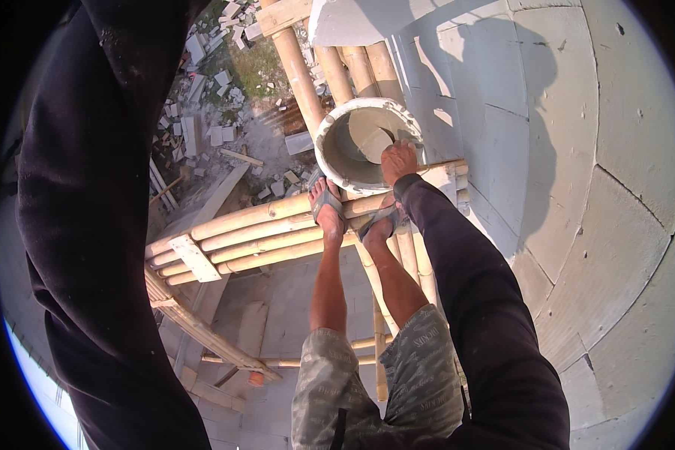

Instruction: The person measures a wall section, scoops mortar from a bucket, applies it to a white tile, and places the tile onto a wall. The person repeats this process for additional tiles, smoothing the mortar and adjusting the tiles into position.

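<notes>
A round, pale bucket (324,150), its rim crusted with dried mix, stands on the bamboo poles just beyond my feet. Smooth grey mortar (369,141) lies inside it, partly in sunlight. My right hand (399,161) is closed at the right side of the bucket's rim, knuckles up. A thin dark curved edge shows just beside its fingers, inside the bucket; whether it belongs to a tool or is shadow I cannot make out. What the fingers grip is hidden. My left arm (90,187), in a black sleeve, reaches up past the top edge, so the left hand is out of view.
My sandaled feet (328,206) stand on a bamboo platform (262,232) high above ground. A wall of pale blocks (577,187) rises along the right. Rubble and broken blocks (195,135) lie far below at left. A pale slab (352,26) juts in at the top.
</notes>
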Tool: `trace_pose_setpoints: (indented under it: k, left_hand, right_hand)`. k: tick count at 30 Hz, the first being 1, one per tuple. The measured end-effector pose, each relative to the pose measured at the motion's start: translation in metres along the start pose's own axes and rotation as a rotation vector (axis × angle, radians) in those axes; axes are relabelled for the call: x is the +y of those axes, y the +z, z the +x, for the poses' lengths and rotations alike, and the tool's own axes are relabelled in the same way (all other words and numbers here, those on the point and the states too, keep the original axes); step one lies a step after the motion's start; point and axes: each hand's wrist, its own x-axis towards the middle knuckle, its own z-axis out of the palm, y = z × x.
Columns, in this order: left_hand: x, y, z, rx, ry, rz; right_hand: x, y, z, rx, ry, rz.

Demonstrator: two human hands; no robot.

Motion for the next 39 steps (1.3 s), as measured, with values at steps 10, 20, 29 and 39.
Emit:
trace_pose_setpoints:
  k: [10,20,29,39]
  left_hand:
    - [-0.037,0.035,-0.015,0.038,-0.070,0.037]
    - [-0.027,0.014,-0.012,-0.002,-0.022,0.073]
    - [-0.016,-0.117,0.071,-0.342,0.294,-0.121]
    - [0.044,-0.492,0.241,-0.325,0.624,-0.612]
  right_hand:
    - [-0.009,-0.108,0.006,-0.191,0.229,0.344]
    - [-0.048,-0.064,0.000,-0.342,-0.351,0.208]
    - [0.064,-0.071,-0.052,-0.485,0.013,1.051]
    - [0.147,-0.438,-0.068,-0.335,0.010,1.033]
